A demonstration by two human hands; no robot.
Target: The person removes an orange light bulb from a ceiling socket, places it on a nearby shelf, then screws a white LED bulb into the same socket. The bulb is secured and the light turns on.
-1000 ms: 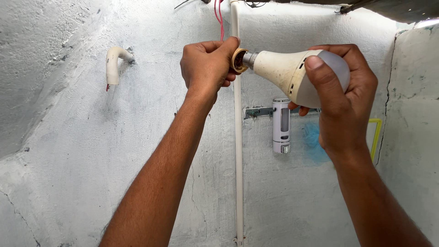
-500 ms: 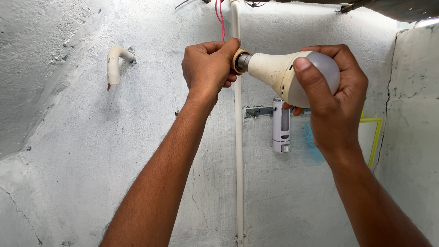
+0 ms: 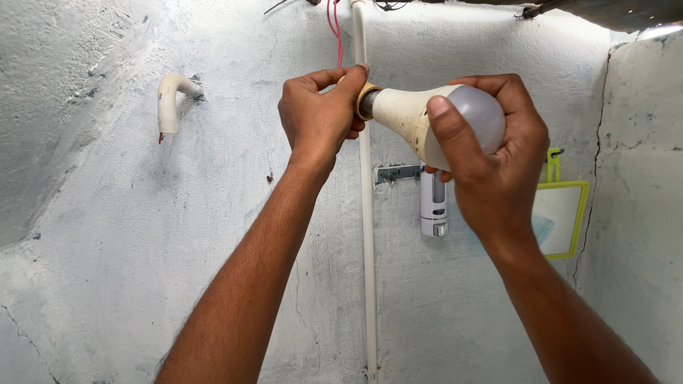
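Backdrop: rough whitewashed wall (image 3: 107, 213) is filling the view, with a white conduit pipe (image 3: 368, 270) running upright down it.
Right hand (image 3: 498, 163): fingers are wrapping the dome of a white bulb (image 3: 420, 117), holding it level.
Left hand (image 3: 320, 114): fingers are pinching a tan lamp holder (image 3: 365, 93) at the bulb's base.
Handling: judging it best keeping bulb and holder in line, holder steady, turning gently.
Change: bulb base is sitting closer into the holder than a second ago; yellow-framed mirror (image 3: 562, 217) is now showing.
Beyond: white dispenser (image 3: 432, 210) is hanging on the wall.
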